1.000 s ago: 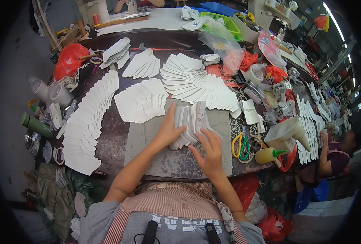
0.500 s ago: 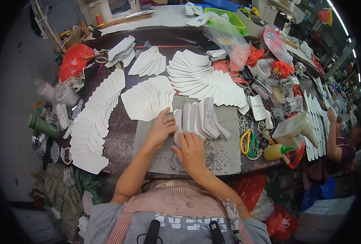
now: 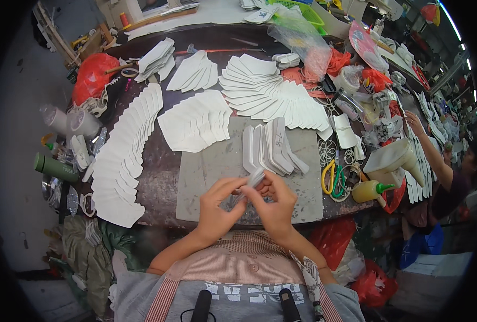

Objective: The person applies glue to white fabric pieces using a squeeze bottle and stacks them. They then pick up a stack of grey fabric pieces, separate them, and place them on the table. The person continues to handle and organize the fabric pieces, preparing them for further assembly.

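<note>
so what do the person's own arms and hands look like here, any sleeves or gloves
Both hands are bare: no gloves, rings or watch show on the left hand or the right hand. The forearms are uncovered up to the elbows, with no sleeves reaching them. Below them the person wears a grey top under a red-and-white checked apron.

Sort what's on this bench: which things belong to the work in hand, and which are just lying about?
In use: left hand and right hand together pinching one pale strip; row of strips; grey mat.
Lying about: yellow scissors, glue bottle, red bag, green bottle.
</note>
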{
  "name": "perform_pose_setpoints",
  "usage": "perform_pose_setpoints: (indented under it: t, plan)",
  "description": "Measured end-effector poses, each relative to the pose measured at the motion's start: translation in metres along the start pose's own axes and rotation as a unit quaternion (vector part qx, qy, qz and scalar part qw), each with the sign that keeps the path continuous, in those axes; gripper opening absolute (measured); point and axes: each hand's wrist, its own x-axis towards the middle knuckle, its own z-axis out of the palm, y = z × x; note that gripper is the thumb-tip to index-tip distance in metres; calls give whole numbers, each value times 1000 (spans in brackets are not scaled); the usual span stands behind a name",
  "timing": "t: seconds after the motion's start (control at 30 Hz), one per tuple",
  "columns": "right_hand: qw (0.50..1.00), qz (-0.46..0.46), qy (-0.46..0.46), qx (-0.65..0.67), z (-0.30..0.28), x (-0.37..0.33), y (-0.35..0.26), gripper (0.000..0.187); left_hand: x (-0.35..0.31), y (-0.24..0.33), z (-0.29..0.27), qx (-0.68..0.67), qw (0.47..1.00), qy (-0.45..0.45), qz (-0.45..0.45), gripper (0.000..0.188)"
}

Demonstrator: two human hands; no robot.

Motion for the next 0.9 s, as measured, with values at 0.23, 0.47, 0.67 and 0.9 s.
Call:
perform_pose_setpoints:
  t: [0.23, 0.47, 0.67, 0.9]
  plan:
    - [939, 211, -96, 253, -31, 4, -11, 34, 4, 7, -10, -239, 941, -124, -207, 42]
    - [929, 205, -131, 278, -42, 1, -20, 36, 11, 15, -17, -311, 901, -156, -260, 40]
    - [934, 195, -126, 271, -39, -6, -16, 40, 10, 15, -14, -328, 899, -146, -251, 36]
    - [934, 230, -142, 235, -80, -23, -9, 47, -12, -23, -19, -273, 924, -72, -258, 27]
